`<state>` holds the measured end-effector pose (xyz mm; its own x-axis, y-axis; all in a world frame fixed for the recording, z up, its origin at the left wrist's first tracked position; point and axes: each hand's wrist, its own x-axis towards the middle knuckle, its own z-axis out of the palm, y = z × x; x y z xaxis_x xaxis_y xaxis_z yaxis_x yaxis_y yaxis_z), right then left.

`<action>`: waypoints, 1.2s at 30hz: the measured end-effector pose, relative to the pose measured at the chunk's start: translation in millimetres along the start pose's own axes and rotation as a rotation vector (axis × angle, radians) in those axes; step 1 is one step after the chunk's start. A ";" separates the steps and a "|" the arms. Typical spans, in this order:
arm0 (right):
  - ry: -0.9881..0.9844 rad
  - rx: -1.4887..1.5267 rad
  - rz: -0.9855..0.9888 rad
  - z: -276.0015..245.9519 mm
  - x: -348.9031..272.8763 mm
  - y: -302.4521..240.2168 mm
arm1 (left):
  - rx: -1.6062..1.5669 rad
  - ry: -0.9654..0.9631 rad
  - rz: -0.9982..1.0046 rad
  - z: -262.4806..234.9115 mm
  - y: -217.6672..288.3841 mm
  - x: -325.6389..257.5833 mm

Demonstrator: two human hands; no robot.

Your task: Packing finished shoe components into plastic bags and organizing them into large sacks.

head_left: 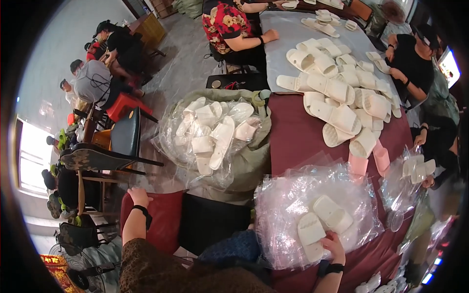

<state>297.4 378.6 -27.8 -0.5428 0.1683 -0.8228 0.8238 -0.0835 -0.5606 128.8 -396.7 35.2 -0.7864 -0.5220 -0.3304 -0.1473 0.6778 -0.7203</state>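
Note:
My right hand [334, 245] grips the edge of a white slipper [311, 230] with its fingers and thumb. Its mate [332, 214] lies beside it, slightly turned. Both rest on a broad stack of clear plastic bags [278, 210] on the dark red tablecloth. Far to the left, my left hand [140, 197] is at the corner of a red cushioned seat [163, 219], its fingers curled over the edge. Between my hands and further off, a large greenish sack [259, 141] holds several slippers [222, 141] in clear bags.
White slippers [337, 93] are heaped on the table, with pink ones [358, 166] at the near edge. People work around it, one in a red floral top [227, 22]; at right, another's hands hold slippers [417, 169]. A black chair [124, 134] stands left.

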 end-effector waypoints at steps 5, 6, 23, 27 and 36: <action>0.014 -0.030 0.055 -4.0 1.5 -0.2 | 0.065 -0.043 -0.052 36.6 -26.5 0.9; 0.013 0.006 0.050 -1.3 1.8 -1.6 | 0.111 -0.027 -0.068 49.5 -30.6 -1.5; -0.002 -0.140 0.065 15.8 -8.3 -24.2 | 0.028 -0.471 -0.255 247.4 -146.7 -145.6; 0.100 -0.097 -0.025 9.6 -15.4 -4.7 | -0.003 -0.408 -0.268 264.8 -136.3 -159.7; 0.593 -0.224 -0.149 31.2 -21.4 -0.8 | 0.009 -0.474 -0.384 328.2 -160.3 -141.3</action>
<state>303.3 344.4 -12.7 -0.5247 0.6815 -0.5101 0.7954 0.1790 -0.5791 460.5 -601.6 -2.8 -0.3251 -0.9032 -0.2800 -0.3606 0.3922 -0.8463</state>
